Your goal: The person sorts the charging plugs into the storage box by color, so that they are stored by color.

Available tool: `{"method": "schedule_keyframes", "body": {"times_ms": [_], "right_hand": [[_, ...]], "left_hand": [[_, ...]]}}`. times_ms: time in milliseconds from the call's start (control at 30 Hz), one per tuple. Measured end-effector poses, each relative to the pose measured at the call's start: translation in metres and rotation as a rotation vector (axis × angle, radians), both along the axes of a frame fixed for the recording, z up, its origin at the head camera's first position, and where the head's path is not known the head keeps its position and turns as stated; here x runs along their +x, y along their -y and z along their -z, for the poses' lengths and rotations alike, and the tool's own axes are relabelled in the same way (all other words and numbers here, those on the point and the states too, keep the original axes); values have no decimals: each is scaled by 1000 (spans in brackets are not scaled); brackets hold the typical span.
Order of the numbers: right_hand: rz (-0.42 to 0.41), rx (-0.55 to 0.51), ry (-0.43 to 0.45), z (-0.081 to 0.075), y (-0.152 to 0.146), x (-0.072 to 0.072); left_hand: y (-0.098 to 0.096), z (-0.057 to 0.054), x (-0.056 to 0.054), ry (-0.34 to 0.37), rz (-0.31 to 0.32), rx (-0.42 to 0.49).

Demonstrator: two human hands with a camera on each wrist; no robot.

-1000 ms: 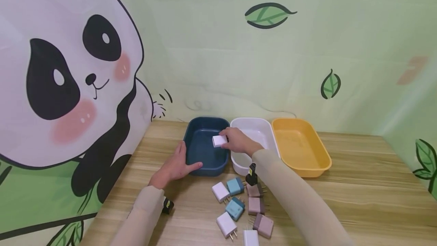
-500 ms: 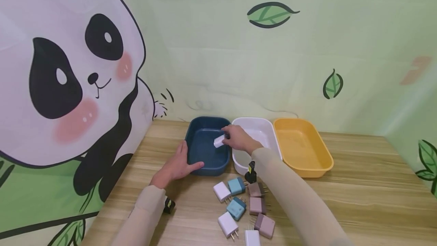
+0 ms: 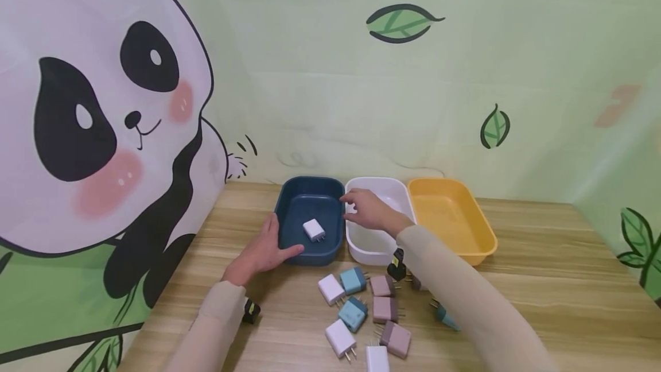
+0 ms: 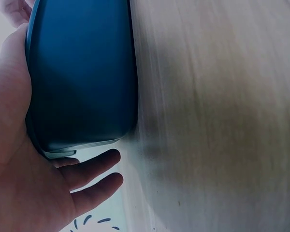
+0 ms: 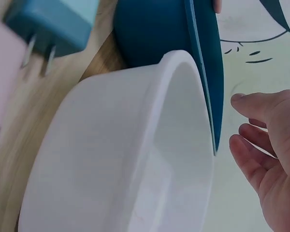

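Note:
A white plug charger lies inside the dark blue bin, prongs facing the near wall. My left hand rests against that bin's near left corner, thumb at the near rim and fingers along the left side. In the left wrist view, its fingers stretch out past the bin's edge. Over the white bin, close to the rim shared with the blue one, hovers my right hand. Its fingers are loosely bent with nothing between them, as the right wrist view shows too.
A yellow bin stands to the right of the white one. Nearer on the wooden table lie several plug chargers: white, blue and pink. Another blue charger is partly behind my right sleeve. A panda-print backdrop rises behind.
My right hand has let go of the white charger, which now lies in the blue bin, and has drawn back slightly right. My left hand stays at the bin's corner.

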State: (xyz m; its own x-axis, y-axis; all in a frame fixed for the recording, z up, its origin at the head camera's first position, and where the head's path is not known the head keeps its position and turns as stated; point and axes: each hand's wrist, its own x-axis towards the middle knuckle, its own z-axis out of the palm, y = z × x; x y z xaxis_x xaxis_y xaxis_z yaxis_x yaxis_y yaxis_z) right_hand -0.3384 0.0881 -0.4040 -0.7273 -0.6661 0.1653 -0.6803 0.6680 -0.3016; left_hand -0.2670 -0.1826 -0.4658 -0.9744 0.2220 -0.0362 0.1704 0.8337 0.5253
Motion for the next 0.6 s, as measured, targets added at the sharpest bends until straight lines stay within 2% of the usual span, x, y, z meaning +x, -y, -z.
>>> {"method": "schedule_keyframes", "body": {"times_ms": [233, 433, 600], "right_hand": [[-57, 17, -12, -8, -16, 20], [-86, 28, 46, -16, -26, 44], [-119, 35, 67, -14, -36, 63]], "left_hand": [[0, 3, 0, 0, 5, -13], [-1, 2, 0, -3, -2, -9], [-2, 1, -1, 4, -7, -16]]}}
